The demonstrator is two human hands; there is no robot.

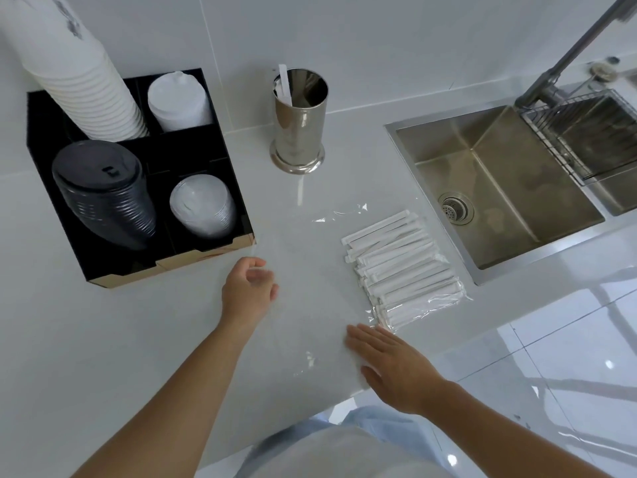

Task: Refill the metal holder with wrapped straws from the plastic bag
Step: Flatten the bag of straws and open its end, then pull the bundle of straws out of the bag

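straws (403, 267) bagged beside sink (499, 188)

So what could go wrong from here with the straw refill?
The plastic bag of wrapped straws lies near the sink; loose straws could slide in. The metal holder is tall and narrow, so a clumsy insertion might tip it. Neither the left hand nor the right hand holds anything yet.

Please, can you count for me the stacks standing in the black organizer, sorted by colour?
In the black organizer:
White stacks: 2, the tall cup stack and the lid stack
Black stacks: 1, the black lids
Clear stacks: 1, the clear lids
Total: 4
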